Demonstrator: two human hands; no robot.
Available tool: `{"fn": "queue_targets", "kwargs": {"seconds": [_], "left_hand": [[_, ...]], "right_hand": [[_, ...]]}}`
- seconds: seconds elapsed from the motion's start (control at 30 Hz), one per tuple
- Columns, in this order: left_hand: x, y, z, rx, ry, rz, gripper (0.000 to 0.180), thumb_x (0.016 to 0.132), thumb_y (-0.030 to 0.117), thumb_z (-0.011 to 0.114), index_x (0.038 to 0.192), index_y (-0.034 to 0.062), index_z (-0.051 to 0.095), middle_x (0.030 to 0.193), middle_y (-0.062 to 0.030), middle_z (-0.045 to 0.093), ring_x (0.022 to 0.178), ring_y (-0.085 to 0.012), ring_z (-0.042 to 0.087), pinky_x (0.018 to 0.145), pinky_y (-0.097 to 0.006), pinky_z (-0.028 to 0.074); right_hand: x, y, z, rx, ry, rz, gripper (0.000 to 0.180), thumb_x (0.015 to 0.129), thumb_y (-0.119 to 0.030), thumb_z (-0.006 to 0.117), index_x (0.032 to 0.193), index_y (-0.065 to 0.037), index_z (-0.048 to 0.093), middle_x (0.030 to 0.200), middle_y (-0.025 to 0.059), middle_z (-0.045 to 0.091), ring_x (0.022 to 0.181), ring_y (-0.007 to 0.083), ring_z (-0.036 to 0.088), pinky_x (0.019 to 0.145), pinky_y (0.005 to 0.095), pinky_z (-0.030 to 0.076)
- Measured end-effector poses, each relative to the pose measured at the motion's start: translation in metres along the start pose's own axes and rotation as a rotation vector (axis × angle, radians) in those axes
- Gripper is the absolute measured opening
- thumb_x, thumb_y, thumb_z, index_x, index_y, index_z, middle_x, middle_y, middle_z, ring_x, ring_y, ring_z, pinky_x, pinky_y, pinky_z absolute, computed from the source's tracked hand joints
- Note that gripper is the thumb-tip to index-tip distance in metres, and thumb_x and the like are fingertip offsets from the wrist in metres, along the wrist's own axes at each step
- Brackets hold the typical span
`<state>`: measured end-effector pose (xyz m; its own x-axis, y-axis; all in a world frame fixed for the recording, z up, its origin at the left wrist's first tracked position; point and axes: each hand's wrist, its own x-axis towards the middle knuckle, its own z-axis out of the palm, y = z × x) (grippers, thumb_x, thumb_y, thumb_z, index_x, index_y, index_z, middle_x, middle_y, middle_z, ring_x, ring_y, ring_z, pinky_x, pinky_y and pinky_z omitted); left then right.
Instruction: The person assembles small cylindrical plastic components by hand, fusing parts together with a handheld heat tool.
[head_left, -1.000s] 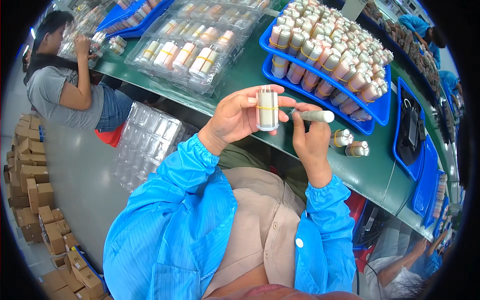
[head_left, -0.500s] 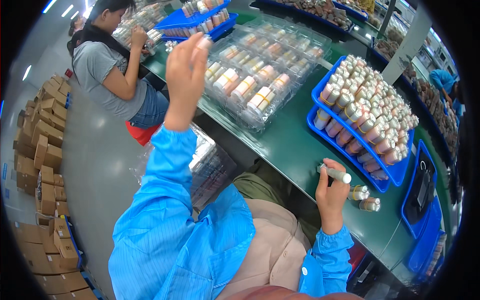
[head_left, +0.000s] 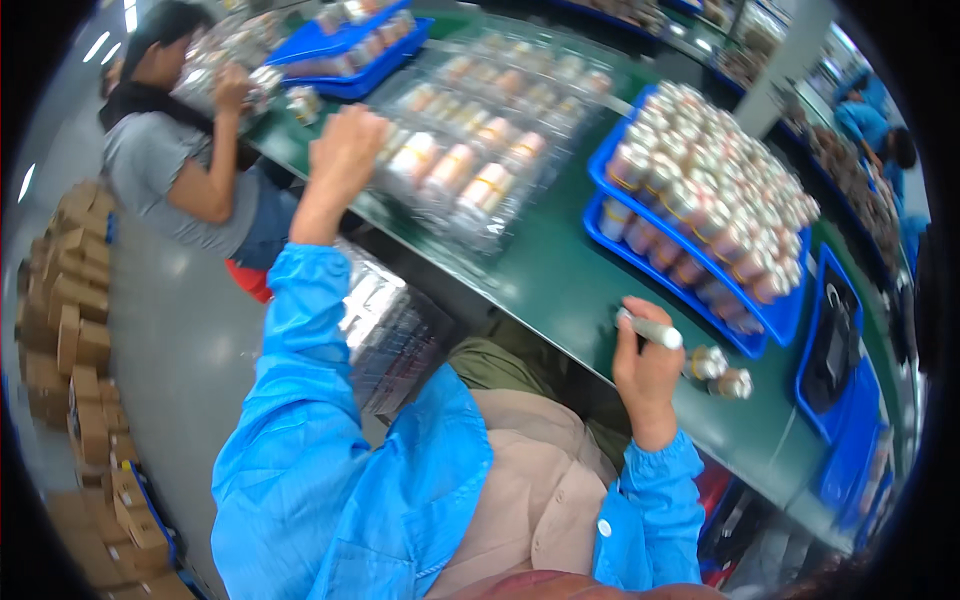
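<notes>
My left hand (head_left: 345, 158) is over the near left corner of a clear plastic tray (head_left: 490, 240), its fingers curled together. What they hold, if anything, is hidden. Banded bundles of small pale cylinders (head_left: 484, 192) lie in the tray's compartments. Lower right, at the table edge, my right hand (head_left: 645, 375) is closed around a slim white tube (head_left: 655, 331), held between thumb and fingers. Beside that hand two short bundles (head_left: 722, 372) of pale cylinders lie on the green table.
Two stacked blue trays (head_left: 690, 262) hold many upright bundles on the green table (head_left: 545, 275). Further right, another blue tray (head_left: 835, 340) holds a black item. A person in grey (head_left: 175, 185) sits at the far left near more blue trays (head_left: 365, 75). Cardboard boxes (head_left: 85, 310) stack on the floor.
My left hand has come down toward the clear tray, its fingers now more curled; the small pale thing in them no longer shows. My right hand still holds the tube. The whole view has shifted slightly.
</notes>
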<state>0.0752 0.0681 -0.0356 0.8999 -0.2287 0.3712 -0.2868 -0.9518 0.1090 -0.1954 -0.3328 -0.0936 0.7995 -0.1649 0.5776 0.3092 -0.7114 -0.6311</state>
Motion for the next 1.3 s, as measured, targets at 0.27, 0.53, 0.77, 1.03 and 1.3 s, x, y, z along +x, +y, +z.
{"fn": "queue_targets", "kwargs": {"seconds": [0.27,0.53,0.77,1.03,1.3], "left_hand": [[-0.093,0.239,-0.054,-0.682,0.450,0.701,0.019,0.092,-0.006,0.065,0.110,-0.0055,0.071,0.110,-0.0199,0.073,0.106,-0.0378,0.070,0.093,-0.044,0.055],[-0.126,0.391,0.024,-1.048,-0.168,0.842,0.057,0.083,0.017,0.083,0.133,0.0035,0.058,0.120,-0.0172,0.067,0.111,-0.0398,0.064,0.094,-0.042,0.055],[-0.127,0.362,0.028,-1.098,-0.184,0.665,0.055,0.077,0.016,0.088,0.122,0.0028,0.061,0.113,-0.0152,0.071,0.106,-0.0357,0.068,0.089,-0.044,0.056],[-0.138,0.318,0.038,-1.169,-0.275,0.480,0.050,0.073,0.014,0.091,0.115,0.0038,0.065,0.109,-0.0114,0.071,0.100,-0.0313,0.069,0.083,-0.040,0.056],[-0.134,0.317,0.046,-1.151,-0.220,0.555,0.051,0.073,0.013,0.092,0.116,0.0041,0.066,0.110,-0.0115,0.070,0.099,-0.0280,0.070,0.084,-0.038,0.056]], "right_hand": [[-0.006,-0.017,-0.024,0.121,0.147,-0.299,0.035,0.079,0.007,0.078,0.108,0.001,0.059,0.104,0.0201,0.073,0.098,0.0396,0.074,0.078,0.0432,0.062],[-0.049,-0.036,-0.125,0.101,0.428,-0.259,0.026,0.102,-0.008,0.061,0.123,-0.001,0.047,0.117,0.0302,0.066,0.111,0.0441,0.069,0.097,0.0542,0.057],[-0.046,-0.004,-0.121,0.329,0.442,0.134,0.022,0.101,0.000,0.059,0.122,0.002,0.052,0.116,0.0229,0.067,0.107,0.0283,0.068,0.095,0.0377,0.055],[0.003,-0.004,-0.063,0.291,0.212,0.160,0.013,0.095,-0.005,0.072,0.105,-0.002,0.066,0.101,0.0098,0.071,0.085,0.0226,0.070,0.074,0.0346,0.055],[0.011,-0.011,-0.061,0.108,0.109,0.158,0.016,0.093,-0.006,0.073,0.106,-0.003,0.064,0.096,0.0119,0.071,0.081,0.0282,0.071,0.071,0.0378,0.055]]}}
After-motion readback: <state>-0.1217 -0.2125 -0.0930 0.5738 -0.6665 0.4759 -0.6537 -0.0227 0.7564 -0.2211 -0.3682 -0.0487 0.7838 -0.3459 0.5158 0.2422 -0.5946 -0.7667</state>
